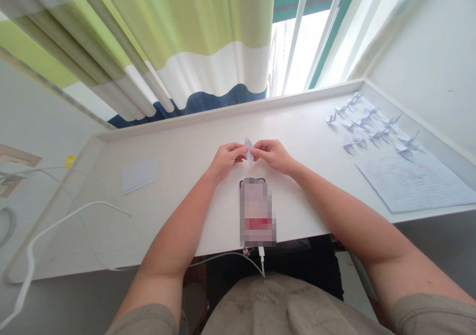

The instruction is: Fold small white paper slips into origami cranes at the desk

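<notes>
Between my two hands, a small piece of folded white paper [249, 149] stands up as a narrow diamond with pointed ends. My left hand [231, 159] pinches its left side between thumb and fingers. On the other side, my right hand [272, 155] grips the right edge with thumb and forefinger. Both hands are just above the white desk, a little beyond a phone [256, 211] whose screen is blurred out. The fingers partly cover the paper's middle and sides.
Several folded paper cranes [372, 126] stand at the back right, behind a written sheet [412, 181]. A stack of white paper squares [140, 176] lies left. White cables [31, 255] loop over the desk's left side. A raised rim [230, 114] edges the back, below a curtain [186, 37].
</notes>
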A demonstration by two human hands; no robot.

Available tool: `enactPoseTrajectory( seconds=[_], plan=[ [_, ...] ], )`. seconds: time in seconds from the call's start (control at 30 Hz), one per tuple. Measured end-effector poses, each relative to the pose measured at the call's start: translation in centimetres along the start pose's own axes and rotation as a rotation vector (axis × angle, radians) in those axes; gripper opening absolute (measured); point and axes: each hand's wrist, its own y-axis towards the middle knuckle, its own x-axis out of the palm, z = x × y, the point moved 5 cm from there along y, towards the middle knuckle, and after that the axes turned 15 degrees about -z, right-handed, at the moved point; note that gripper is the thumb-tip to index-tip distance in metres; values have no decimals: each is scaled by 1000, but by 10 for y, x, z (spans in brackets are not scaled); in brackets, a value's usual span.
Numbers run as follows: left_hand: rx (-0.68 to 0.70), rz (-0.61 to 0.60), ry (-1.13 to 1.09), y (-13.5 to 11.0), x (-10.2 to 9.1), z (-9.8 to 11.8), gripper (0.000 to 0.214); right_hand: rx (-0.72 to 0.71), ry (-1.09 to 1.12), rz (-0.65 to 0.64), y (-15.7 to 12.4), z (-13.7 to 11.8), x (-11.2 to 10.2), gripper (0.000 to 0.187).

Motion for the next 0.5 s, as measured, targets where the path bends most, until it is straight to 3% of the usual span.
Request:
enactPoseTrajectory(
  seconds=[0.23, 0.5],
  plan=[
    [68, -17, 155, 0, -3, 5, 35, 30, 17, -19, 0, 2, 1, 38],
    [63, -40, 168, 1, -6, 2, 40, 65, 44, 23, 0, 4, 1, 34]
  ],
)
